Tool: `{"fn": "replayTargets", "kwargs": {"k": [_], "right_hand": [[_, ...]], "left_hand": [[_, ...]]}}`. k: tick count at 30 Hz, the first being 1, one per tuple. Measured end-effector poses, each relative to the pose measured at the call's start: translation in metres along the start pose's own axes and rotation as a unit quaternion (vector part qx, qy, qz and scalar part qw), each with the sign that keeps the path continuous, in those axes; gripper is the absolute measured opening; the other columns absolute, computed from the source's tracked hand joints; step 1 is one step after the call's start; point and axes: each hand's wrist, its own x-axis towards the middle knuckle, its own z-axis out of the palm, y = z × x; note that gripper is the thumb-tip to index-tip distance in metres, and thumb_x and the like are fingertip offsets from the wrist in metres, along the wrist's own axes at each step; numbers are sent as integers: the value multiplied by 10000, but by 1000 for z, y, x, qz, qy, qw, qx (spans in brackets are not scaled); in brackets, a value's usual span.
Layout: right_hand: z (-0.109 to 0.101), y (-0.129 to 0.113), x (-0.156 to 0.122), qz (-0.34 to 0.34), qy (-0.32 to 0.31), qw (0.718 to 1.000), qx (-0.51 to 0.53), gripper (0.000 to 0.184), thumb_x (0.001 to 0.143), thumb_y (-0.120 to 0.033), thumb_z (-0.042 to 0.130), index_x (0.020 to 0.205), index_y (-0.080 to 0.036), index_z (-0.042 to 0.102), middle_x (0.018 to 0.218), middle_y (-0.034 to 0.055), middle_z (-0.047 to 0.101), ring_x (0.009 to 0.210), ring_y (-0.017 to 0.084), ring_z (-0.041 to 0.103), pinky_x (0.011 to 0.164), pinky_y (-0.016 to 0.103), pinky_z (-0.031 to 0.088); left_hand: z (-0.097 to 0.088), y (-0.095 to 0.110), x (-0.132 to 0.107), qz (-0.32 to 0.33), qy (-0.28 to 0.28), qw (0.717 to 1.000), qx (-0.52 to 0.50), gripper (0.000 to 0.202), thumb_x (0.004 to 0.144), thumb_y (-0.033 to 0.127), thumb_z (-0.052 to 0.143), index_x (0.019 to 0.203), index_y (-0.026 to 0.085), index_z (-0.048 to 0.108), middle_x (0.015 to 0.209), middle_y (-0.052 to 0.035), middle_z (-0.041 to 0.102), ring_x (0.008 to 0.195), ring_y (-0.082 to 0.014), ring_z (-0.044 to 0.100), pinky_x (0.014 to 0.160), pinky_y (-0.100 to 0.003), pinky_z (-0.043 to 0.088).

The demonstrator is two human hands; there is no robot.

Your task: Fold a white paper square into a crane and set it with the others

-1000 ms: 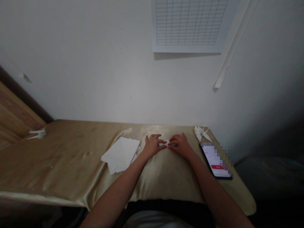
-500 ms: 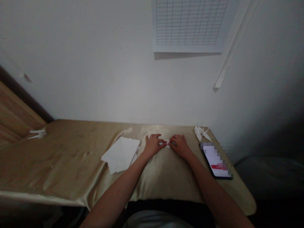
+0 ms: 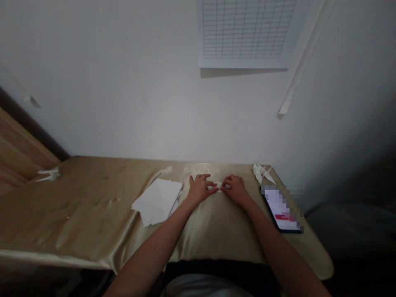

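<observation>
A small piece of folded white paper (image 3: 219,185) lies on the gold tablecloth (image 3: 213,231), mostly covered by my fingers. My left hand (image 3: 200,189) pinches its left side between thumb and index finger, the other fingers spread away. On the right side, my right hand (image 3: 234,189) presses the paper with thumb and bent fingertips. The two hands nearly meet over it. How the paper is folded is too small to make out.
Left of my hands lies a stack of white paper sheets (image 3: 159,200). To the right are folded paper cranes (image 3: 262,173) and a phone (image 3: 283,210) with a lit screen. Another folded white paper (image 3: 49,175) sits far left. A wall (image 3: 139,103) rises behind the table.
My right fingertips have shifted slightly right, away from the left ones, so a little more of the folded paper shows between them. My left hand stays nearly in place.
</observation>
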Motion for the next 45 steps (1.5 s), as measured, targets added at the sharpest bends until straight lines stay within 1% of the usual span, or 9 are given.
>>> {"fn": "replayTargets", "kwargs": {"k": [7, 10, 15, 21, 25, 32, 36, 40, 45], "right_hand": [[2, -1, 1, 15, -1, 1000, -26, 122, 878, -364, 687, 916, -269, 752, 1094, 58, 644, 1155, 266, 534, 1062, 503, 306], [2, -1, 1, 18, 3, 1000, -23, 133, 875, -380, 684, 900, -267, 750, 1091, 58, 646, 1144, 267, 533, 1057, 501, 306], [3, -6, 1, 47, 13, 999, -20, 124, 851, -371, 705, 856, -259, 757, 1100, 72, 653, 1151, 288, 532, 1073, 517, 285], [-1, -13, 4, 93, -16, 995, -28, 139, 830, -367, 714, 880, -250, 770, 1159, 79, 655, 1196, 297, 523, 1102, 496, 258], [-2, -16, 5, 108, -31, 993, -33, 152, 828, -373, 710, 897, -253, 771, 1183, 70, 652, 1214, 283, 517, 1106, 475, 253], [-1, -21, 4, 121, -31, 992, -31, 153, 836, -371, 695, 898, -246, 757, 1196, 79, 633, 1248, 299, 492, 1153, 542, 174], [1, -22, 2, 122, -22, 992, -34, 167, 845, -364, 684, 949, -251, 752, 1209, 83, 616, 1244, 297, 492, 1157, 549, 176], [3, -23, -1, 112, -10, 993, -36, 190, 857, -396, 682, 982, -265, 742, 1232, 82, 593, 1250, 291, 485, 1168, 560, 155], [3, -22, 0, 117, -22, 992, -29, 184, 861, -380, 678, 998, -273, 739, 1243, 79, 583, 1259, 296, 478, 1165, 560, 158]], "left_hand": [[1, 0, 2, -15, 3, 1000, -7, 223, 909, 542, 650, 1013, 401, 789, 1443, 0, 586, 1375, -315, 441, 1155, -738, 150], [2, 1, 2, -29, 3, 1000, -13, 228, 905, 544, 652, 1003, 395, 794, 1446, 0, 583, 1374, -324, 441, 1162, -737, 143], [3, 2, 3, -43, 4, 999, -19, 205, 885, 534, 683, 1002, 404, 791, 1458, 0, 573, 1386, -328, 435, 1161, -750, 121], [4, 3, 4, -58, 4, 998, -29, 184, 865, 519, 713, 998, 417, 787, 1478, 3, 555, 1402, -320, 428, 1160, -759, 92], [4, 3, 4, -65, 4, 997, -35, 181, 851, 509, 730, 1001, 424, 786, 1476, 8, 558, 1410, -319, 424, 1166, -753, 75], [4, 5, 6, -80, -1, 996, -42, 183, 846, 504, 733, 999, 420, 785, 1493, 13, 542, 1421, -317, 415, 1175, -743, 62], [3, 7, 5, -86, -6, 995, -42, 199, 840, 505, 736, 1012, 415, 778, 1508, 17, 526, 1430, -319, 400, 1175, -746, 43], [1, 10, 4, -91, -12, 995, -44, 208, 838, 500, 739, 1017, 402, 775, 1520, 11, 514, 1436, -319, 387, 1173, -747, 27], [3, 9, 6, -86, -8, 995, -48, 175, 827, 466, 751, 984, 392, 771, 1502, 26, 535, 1431, -316, 389, 1157, -771, 32]]}}
